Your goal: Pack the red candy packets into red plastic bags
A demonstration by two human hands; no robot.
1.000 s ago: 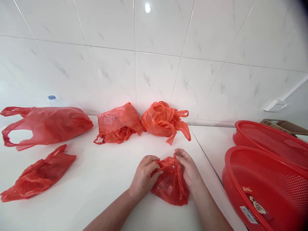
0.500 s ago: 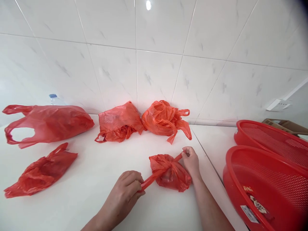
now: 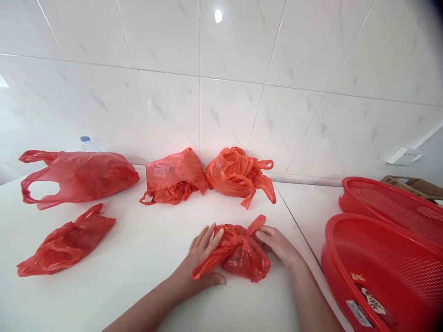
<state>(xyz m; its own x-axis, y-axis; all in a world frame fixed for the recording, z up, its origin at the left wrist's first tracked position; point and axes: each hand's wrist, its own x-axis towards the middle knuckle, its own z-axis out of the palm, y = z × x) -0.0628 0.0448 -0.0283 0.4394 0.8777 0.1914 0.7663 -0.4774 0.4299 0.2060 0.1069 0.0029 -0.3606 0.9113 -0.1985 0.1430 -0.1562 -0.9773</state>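
Left hand: fingers spread, not clenched, laid against the left side of the tied bag, thumb near its lower edge; perhaps they keep it from sliding.
Right hand: fingertips touch the right side of the tied bag, near the knot; partly hidden, so I cannot tell whether they pinch the plastic.
Tied bag: rests on the white table between both hands; the knot probably holds the mouth closed, with one end pointing up, the other hanging over the left hand.
Bundled bag: behind the tied bag, near the wall.
Slumped bag: behind it, to the left.
Crumpled bag: well left of it.
Red baskets: right of it, apparently set aside to leave working room.
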